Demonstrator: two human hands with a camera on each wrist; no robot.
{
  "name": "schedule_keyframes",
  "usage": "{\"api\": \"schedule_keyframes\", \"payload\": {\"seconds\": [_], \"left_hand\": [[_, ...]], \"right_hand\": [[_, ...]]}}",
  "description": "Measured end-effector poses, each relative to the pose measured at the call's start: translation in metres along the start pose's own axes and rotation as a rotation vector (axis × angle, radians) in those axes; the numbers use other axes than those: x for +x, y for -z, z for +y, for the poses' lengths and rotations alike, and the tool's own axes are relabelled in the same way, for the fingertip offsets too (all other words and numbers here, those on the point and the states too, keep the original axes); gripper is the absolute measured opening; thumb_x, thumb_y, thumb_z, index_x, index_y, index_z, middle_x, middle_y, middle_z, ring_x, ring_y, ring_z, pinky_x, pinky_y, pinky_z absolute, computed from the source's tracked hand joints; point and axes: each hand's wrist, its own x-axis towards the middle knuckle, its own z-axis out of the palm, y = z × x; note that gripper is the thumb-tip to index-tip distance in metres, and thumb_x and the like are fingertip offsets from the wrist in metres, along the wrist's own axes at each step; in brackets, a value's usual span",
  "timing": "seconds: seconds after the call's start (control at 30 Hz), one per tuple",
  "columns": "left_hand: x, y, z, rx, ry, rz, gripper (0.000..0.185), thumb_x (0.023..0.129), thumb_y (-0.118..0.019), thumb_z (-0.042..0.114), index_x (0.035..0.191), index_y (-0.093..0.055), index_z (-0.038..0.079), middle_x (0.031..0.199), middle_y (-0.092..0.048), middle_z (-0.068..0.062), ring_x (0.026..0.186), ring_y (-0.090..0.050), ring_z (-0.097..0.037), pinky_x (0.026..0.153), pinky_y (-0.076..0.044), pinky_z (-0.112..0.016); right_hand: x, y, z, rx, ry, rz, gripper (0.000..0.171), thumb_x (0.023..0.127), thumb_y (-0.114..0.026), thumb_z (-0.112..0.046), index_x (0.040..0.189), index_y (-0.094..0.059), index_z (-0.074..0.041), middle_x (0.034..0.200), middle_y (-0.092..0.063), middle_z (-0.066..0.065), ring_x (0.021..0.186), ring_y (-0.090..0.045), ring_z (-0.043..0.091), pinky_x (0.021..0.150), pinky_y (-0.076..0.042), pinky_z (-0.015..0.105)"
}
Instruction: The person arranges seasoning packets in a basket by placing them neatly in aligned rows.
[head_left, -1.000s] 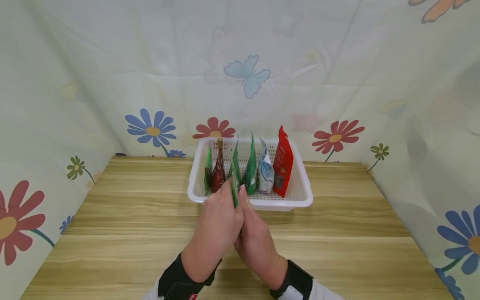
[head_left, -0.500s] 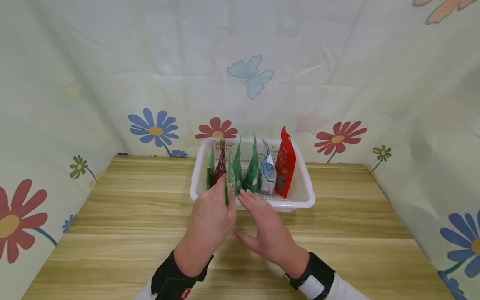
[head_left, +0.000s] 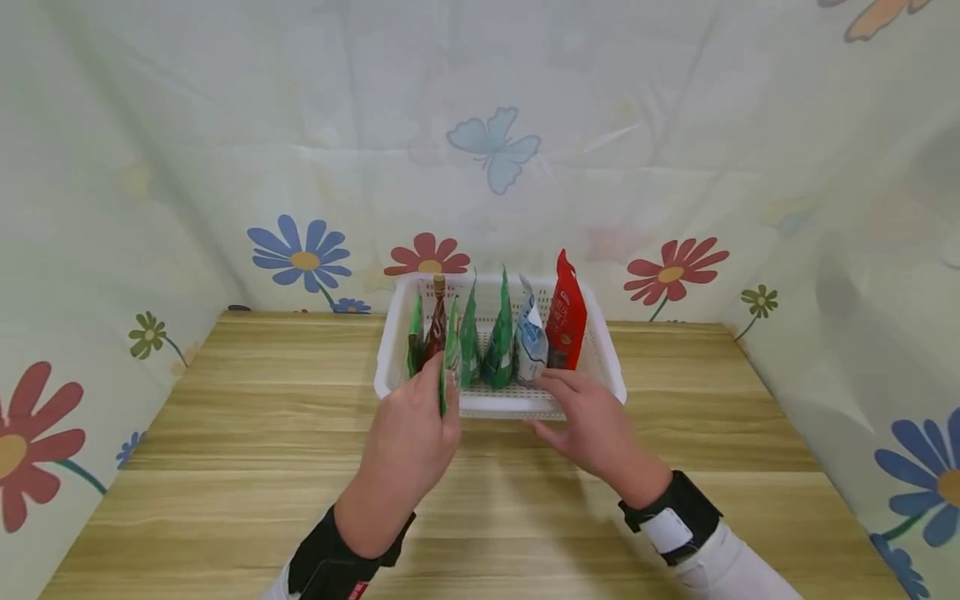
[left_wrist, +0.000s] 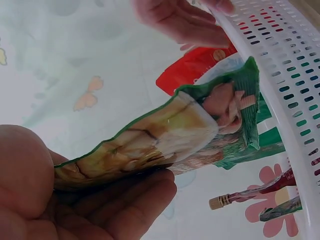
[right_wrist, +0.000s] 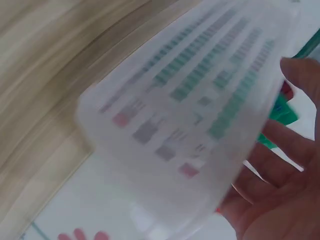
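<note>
My left hand (head_left: 412, 433) holds a flat green food packet (head_left: 452, 358) on edge between thumb and fingers, at the front rim of a white plastic basket (head_left: 510, 408). In the left wrist view, brown food is pictured on the packet (left_wrist: 160, 135), and its far end overlaps the basket rim. My right hand (head_left: 600, 425) is at the front right of the basket, fingers loosely extended over the rim and thumb apart. A blue-and-white bag (head_left: 531, 337) and a red bag (head_left: 567, 317) stand just behind those fingers. The right wrist view is blurred.
Also upright in the basket are two green bags (head_left: 501, 346), a dark red bottle-shaped item (head_left: 437, 321) with a gold cap, and a green packet (head_left: 415, 337) at the left end. Beneath is a wooden table (head_left: 262, 442), with a flowered curtain (head_left: 360, 192) behind.
My hands were together around the packet and have parted. The right one has moved right along the basket's front; the left has shifted slightly left, still holding the packet.
</note>
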Motion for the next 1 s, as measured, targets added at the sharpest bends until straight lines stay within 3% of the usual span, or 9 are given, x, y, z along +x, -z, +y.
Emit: {"api": "schedule_keyframes", "payload": {"seconds": [0.2,0.4,0.7,0.83,1.0], "left_hand": [[-0.001,0.002,-0.003,0.000,-0.001,0.010,0.027,0.100,-0.060,0.006,0.121,-0.062,-0.010,0.101,-0.075,-0.024,0.083,-0.076,-0.036,0.067,-0.061,-0.044],[-0.001,0.009,-0.008,-0.018,0.043,-0.011,0.026,0.103,-0.056,0.009,0.121,-0.063,-0.009,0.098,-0.075,-0.024,0.082,-0.076,-0.036,0.066,-0.061,-0.047],[0.007,0.027,-0.023,-0.019,0.118,-0.048,0.021,0.103,-0.052,0.010,0.103,-0.064,-0.006,0.080,-0.072,-0.019,0.059,-0.066,-0.023,0.049,-0.052,-0.035],[0.014,0.039,-0.030,-0.009,0.162,-0.094,0.027,0.104,-0.050,0.014,0.109,-0.066,-0.007,0.084,-0.074,-0.020,0.060,-0.067,-0.022,0.049,-0.051,-0.032],[0.028,0.053,-0.039,0.046,0.190,-0.161,0.029,0.105,-0.048,0.018,0.092,-0.065,-0.001,0.068,-0.066,-0.014,0.055,-0.058,-0.021,0.049,-0.043,-0.032]], "right_hand": [[0.000,-0.003,0.021,-0.060,-0.075,-0.109,0.043,0.080,-0.089,-0.029,0.114,-0.074,-0.007,0.100,-0.077,0.009,0.079,-0.069,0.020,0.074,-0.060,0.039],[0.002,-0.002,0.027,-0.130,-0.024,-0.147,0.027,0.082,-0.088,-0.028,0.098,-0.076,-0.010,0.081,-0.074,0.003,0.065,-0.060,0.014,0.062,-0.053,0.031],[0.003,-0.006,0.035,-0.149,0.029,-0.143,0.026,0.081,-0.088,-0.030,0.095,-0.078,-0.011,0.076,-0.074,0.003,0.062,-0.059,0.014,0.061,-0.051,0.029],[0.003,-0.008,0.036,-0.147,0.037,-0.132,0.026,0.081,-0.088,-0.030,0.095,-0.078,-0.011,0.076,-0.074,0.002,0.061,-0.058,0.013,0.060,-0.049,0.028],[0.002,-0.011,0.036,-0.156,0.031,-0.125,0.027,0.080,-0.088,-0.031,0.096,-0.078,-0.012,0.078,-0.075,0.003,0.062,-0.059,0.013,0.061,-0.050,0.028]]}}
